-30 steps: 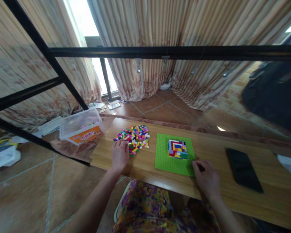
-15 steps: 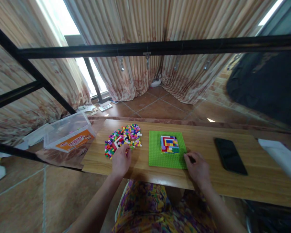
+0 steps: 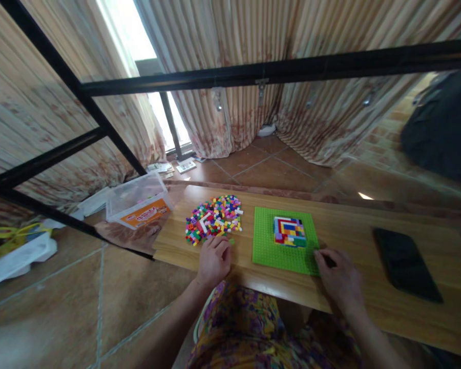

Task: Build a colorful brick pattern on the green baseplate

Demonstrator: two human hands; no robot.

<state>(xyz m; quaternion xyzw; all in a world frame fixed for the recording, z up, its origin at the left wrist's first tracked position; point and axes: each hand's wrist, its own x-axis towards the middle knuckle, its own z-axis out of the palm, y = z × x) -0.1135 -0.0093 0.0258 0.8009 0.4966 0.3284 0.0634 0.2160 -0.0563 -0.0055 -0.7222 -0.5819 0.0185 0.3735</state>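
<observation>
A long wooden table (image 3: 369, 241) carries a square green plastic baseplate (image 3: 269, 246) with a small multicoloured brick block (image 3: 290, 231), left of a flat black phone (image 3: 405, 264). A heap of small coloured bricks (image 3: 214, 219) lies far left. The left hand (image 3: 214, 259), fingers curled, rests just near the heap, its grasp unclear; the right hand (image 3: 340, 279) touches the baseplate's near right corner, fingers loosely bent.

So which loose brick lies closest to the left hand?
The single green brick, lying alone on the wooden table just off the near edge of the brick pile, right beside the left hand fingertips; the others stay heaped together.
</observation>
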